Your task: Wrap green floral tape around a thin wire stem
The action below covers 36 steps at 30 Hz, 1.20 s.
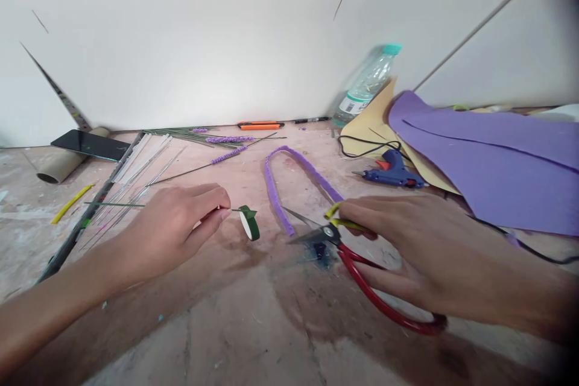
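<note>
My left hand [181, 223] pinches a thin green stem wire [115, 204] between thumb and fingers. A small roll of green tape [249, 223] hangs at the wire's right end, its strip joined to it. My right hand [398, 253] holds red-handled scissors [332, 234] with the blades apart, pointing left. A yellow piece [335, 211], its kind unclear, sticks out between the right fingers near the pivot. Beyond the blades a bent purple fuzzy strip [275, 187] lies on the table, one end close to the scissor tips.
Purple-wrapped stems [228, 154] and clear sticks [142, 160] lie at the back left, near a phone [90, 145] on a cardboard tube [52, 174]. At right are a blue glue gun [393, 172], purple sheet [497, 175] and water bottle [368, 84]. An orange cutter [261, 126] lies by the wall.
</note>
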Each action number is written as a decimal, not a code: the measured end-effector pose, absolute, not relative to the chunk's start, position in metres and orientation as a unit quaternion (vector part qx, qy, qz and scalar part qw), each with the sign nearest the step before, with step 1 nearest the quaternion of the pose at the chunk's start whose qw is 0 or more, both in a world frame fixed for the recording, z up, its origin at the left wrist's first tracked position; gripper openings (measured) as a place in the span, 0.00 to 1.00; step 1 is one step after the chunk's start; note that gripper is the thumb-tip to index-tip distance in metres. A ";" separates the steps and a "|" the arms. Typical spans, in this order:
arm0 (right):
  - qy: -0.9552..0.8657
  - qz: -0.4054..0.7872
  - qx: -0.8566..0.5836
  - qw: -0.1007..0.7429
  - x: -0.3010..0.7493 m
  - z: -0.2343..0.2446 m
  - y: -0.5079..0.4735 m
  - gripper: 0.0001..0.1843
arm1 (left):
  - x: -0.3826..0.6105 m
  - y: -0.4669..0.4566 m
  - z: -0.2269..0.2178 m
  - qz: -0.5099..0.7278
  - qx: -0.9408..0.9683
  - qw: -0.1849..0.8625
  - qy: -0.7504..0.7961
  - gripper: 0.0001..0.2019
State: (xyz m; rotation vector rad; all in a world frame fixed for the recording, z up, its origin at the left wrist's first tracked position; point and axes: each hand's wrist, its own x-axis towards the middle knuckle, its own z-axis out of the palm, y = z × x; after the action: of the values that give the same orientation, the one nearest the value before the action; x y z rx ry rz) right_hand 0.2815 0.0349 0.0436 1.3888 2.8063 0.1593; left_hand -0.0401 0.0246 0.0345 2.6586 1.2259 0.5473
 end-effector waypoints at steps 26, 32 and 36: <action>0.920 0.066 0.376 0.085 0.229 0.060 0.050 0.21 | -0.038 0.018 0.038 0.140 0.912 -0.027 0.384 0.12; 0.919 0.072 0.373 0.106 0.230 0.060 0.052 0.19 | -0.040 0.020 0.039 0.124 0.919 -0.068 0.368 0.13; 0.925 0.065 0.364 0.093 0.230 0.059 0.052 0.21 | -0.041 0.022 0.039 0.129 0.921 -0.078 0.360 0.13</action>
State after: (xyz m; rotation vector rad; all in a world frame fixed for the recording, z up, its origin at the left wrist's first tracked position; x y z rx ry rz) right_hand 0.2303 0.0517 0.0594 1.0800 2.7450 0.1941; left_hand -0.0408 0.0217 0.0389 3.0457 1.1902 0.4283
